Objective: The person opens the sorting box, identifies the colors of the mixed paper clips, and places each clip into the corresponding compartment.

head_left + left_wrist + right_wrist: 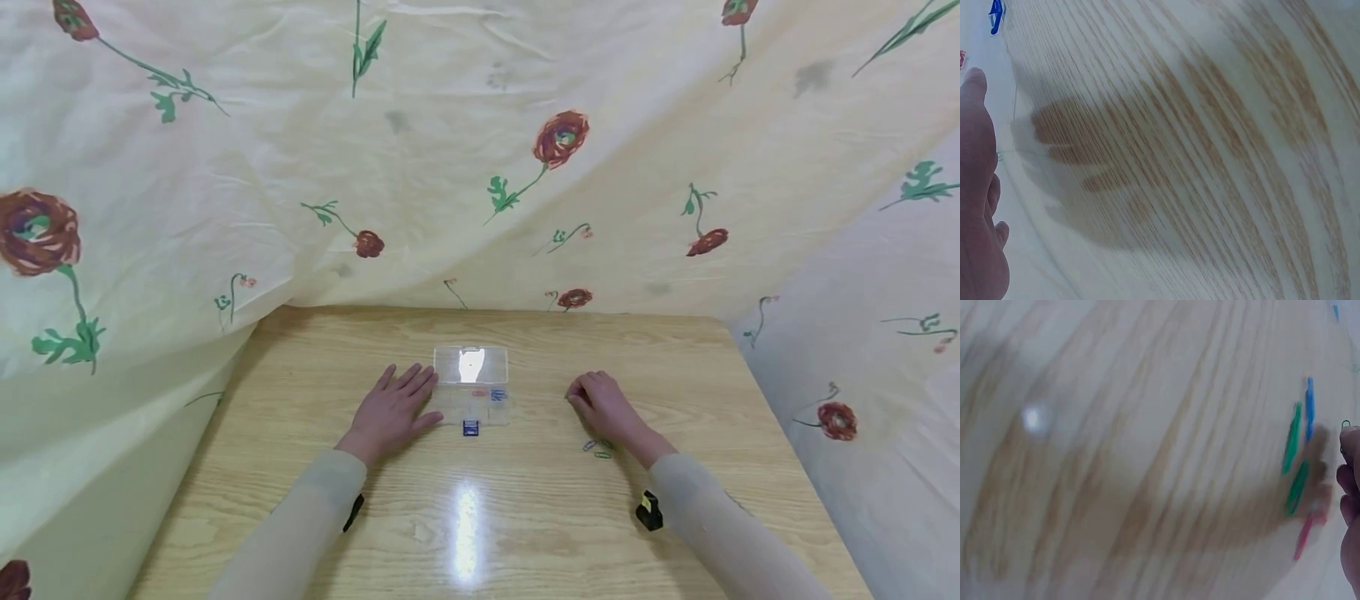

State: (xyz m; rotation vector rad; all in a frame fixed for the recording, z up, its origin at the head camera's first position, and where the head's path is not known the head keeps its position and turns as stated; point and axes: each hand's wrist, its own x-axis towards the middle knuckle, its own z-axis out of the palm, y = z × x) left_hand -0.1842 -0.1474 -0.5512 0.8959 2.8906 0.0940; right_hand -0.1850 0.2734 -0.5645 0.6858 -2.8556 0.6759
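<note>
Even, fairly bright light fills the head view; a long white glare streaks the pale wood-grain worktop [540, 508], and another whites out part of the clear plastic lid [471, 365]. Both wrist views are dimmer, bluish and hazy, with soft finger shadows on the left, a round glare spot and blurred green, blue and pink paper clips [1292, 439] on the right.

Tabletop [536, 404] gap between case [450, 367] and right fingers [588, 383], left fingers [406, 382] beside case, paper clips [602, 455] near right wrist [654, 450]

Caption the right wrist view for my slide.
The right grip pinches a green clip, with blue, green and pink clips lying on the table.
</note>
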